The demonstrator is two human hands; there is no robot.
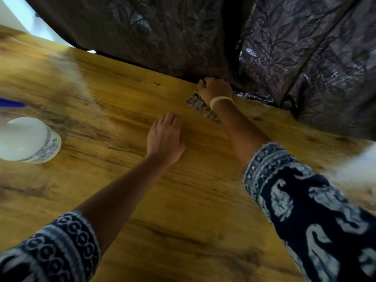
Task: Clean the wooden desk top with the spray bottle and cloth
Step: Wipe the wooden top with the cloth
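Observation:
The wooden desk top [183, 200] fills the head view. My right hand [214, 88] is at the desk's far edge, fingers curled over a grey patterned cloth [200, 107] that it presses on the wood; most of the cloth is hidden under the hand and wrist. My left hand [165, 138] rests flat on the desk in the middle, fingers straight, holding nothing. The white spray bottle [28, 139] stands at the left edge of the view, with its blue nozzle part [12, 103] showing above it.
A dark leaf-patterned curtain [264, 47] hangs right behind the desk's far edge and touches it near my right hand. A bright wall or window strip [18, 15] shows at the top left. The picture is blurred by motion.

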